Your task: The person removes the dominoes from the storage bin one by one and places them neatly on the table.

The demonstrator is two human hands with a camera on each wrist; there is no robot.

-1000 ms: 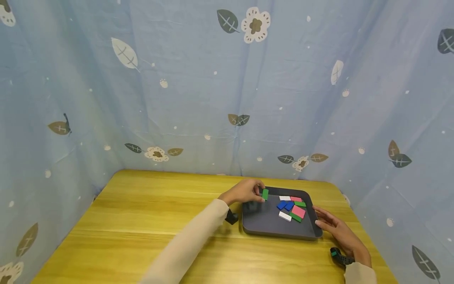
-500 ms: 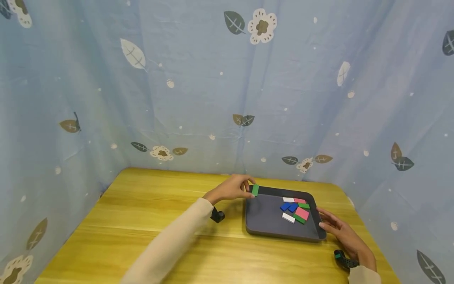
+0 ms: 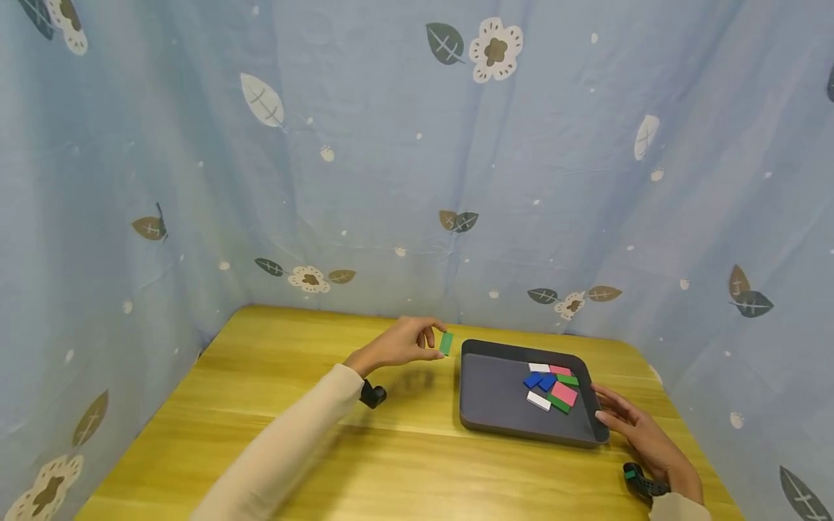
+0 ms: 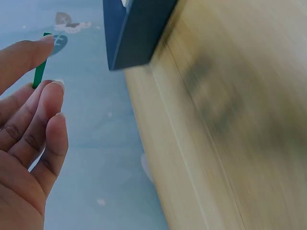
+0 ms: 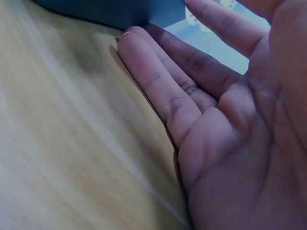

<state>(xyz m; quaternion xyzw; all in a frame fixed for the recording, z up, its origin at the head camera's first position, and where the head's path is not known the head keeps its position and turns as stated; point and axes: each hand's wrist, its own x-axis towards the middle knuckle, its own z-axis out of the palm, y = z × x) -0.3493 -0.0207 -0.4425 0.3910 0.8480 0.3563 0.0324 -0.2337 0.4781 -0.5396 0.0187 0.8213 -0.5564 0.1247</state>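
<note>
A green block (image 3: pixel 446 344) is pinched between the thumb and fingers of the left hand (image 3: pixel 400 343), above the table just left of the dark grey tray (image 3: pixel 491 405). In the left wrist view the same green block (image 4: pixel 40 72) shows edge-on in the left hand (image 4: pixel 29 124). Several blocks lie in the tray's right half, among them a pink block (image 3: pixel 563 394), a blue block (image 3: pixel 533 380) and a white block (image 3: pixel 538 401). The right hand (image 3: pixel 641 430) touches the tray's right wall with relaxed fingers; in the right wrist view the right hand (image 5: pixel 225 129) lies beside the tray (image 5: pixel 110 12).
The yellow wood-grain table (image 3: pixel 391 470) extends left and in front of the tray. A blue patterned curtain (image 3: pixel 365 181) hangs behind the table and along both sides. Each wrist wears a black device, one on the left wrist (image 3: pixel 373 394) and one on the right (image 3: pixel 641 483).
The left hand has carried the green block leftward, from over the tray's back left part to outside its left edge. The right hand has stayed at the tray's right side. The head view has shifted slightly.
</note>
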